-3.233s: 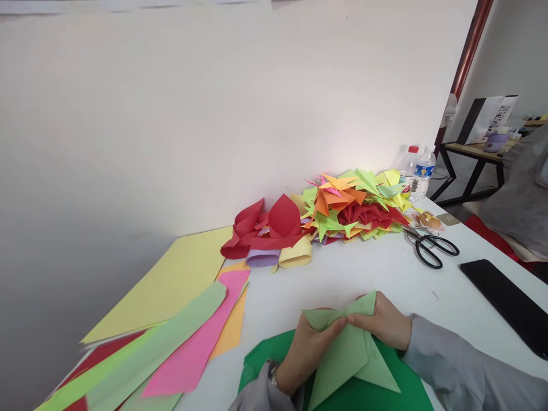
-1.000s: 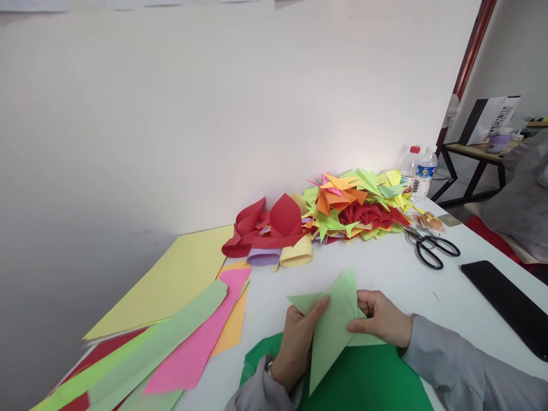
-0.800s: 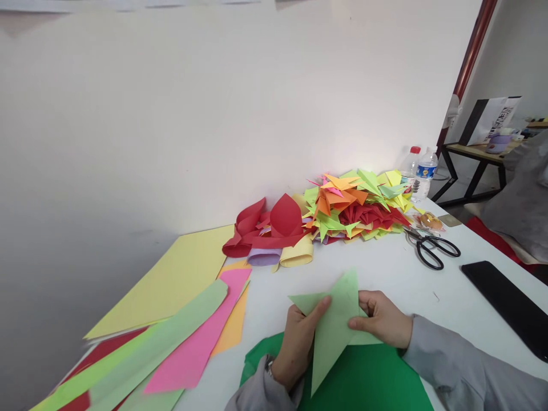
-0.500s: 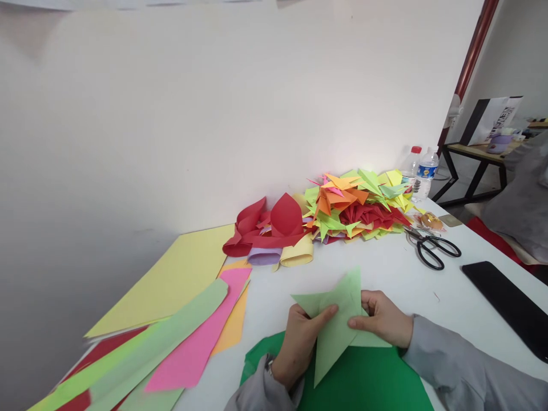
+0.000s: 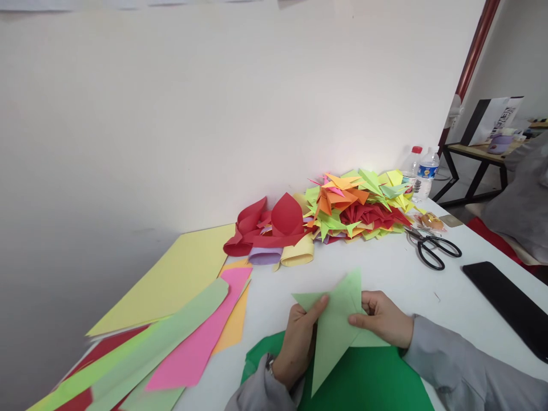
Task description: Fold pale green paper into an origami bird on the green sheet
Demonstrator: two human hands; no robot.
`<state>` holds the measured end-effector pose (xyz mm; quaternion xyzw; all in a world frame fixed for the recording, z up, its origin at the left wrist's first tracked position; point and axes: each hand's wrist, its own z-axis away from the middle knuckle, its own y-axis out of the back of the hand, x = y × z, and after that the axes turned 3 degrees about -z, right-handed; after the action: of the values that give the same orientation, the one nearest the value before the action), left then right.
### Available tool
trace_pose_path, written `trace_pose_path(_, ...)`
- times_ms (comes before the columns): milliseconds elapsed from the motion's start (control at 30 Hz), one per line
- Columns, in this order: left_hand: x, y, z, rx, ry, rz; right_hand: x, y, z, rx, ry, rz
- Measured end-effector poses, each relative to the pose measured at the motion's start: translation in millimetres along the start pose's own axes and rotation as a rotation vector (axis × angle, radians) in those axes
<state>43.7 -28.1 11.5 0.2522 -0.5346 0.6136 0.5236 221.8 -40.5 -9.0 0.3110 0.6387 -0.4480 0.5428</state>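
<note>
Folded pale green paper (image 5: 338, 325), one, four-pointed: held between left hand (image 5: 297, 339) and right hand (image 5: 383, 317), above a dark green sheet (image 5: 363, 379) on the white table (image 5: 274, 291); contact with sheet impossible to tell. Points directed up between the hands, left past the left thumb, down, and right below the right hand.
Left hand: pinching the paper's left side, thumb laid on the front face, other fingers behind and largely hidden.
Right hand: pinching the right edge, thumb tip on the front, fingers curled behind.
In the way: left thumb, over part of the left side.
To the left: pale green strip (image 5: 171, 331) across pink paper (image 5: 205, 342), orange paper (image 5: 233, 328) partly beneath; large yellow sheet (image 5: 166, 279) beyond.
Along the wall: curled red paper (image 5: 286, 217), mixed pile of folded papers (image 5: 353, 205).
To the right: black-handled scissors (image 5: 423, 241), tips near the pile; black flat object (image 5: 507, 308).
Containers: red-capped bottle (image 5: 412, 166) and blue-labelled bottle (image 5: 425, 174), side by side, contents unclear; clear wrapper with bun (image 5: 432, 221) inside.
</note>
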Motion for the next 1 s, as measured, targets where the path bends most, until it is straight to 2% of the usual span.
trace_pose_path(133,-0.4,0.8,-1.2,0.007,-0.012,-0.001,-1.3,-0.2,-0.1,0.010,-0.006,-0.007)
trace_pose_path(267,-2.2,4.1,-2.3,0.016,0.001,-0.081,-1.6,-1.0,0.4,-0.041,0.018,-0.094)
trace_pose_path(400,-4.8,6.2,-2.2,-0.036,-0.040,-0.163,-2.0,-1.8,0.8,-0.060,0.032,-0.124)
trace_pose_path(533,-6.3,5.9,-1.1,-0.071,-0.033,-0.133,-2.8,-1.9,0.6,-0.069,0.038,-0.135)
trace_pose_path(1000,-5.4,3.1,-0.2,0.023,0.012,-0.021,-3.6,-2.9,0.6,-0.076,0.001,-0.131)
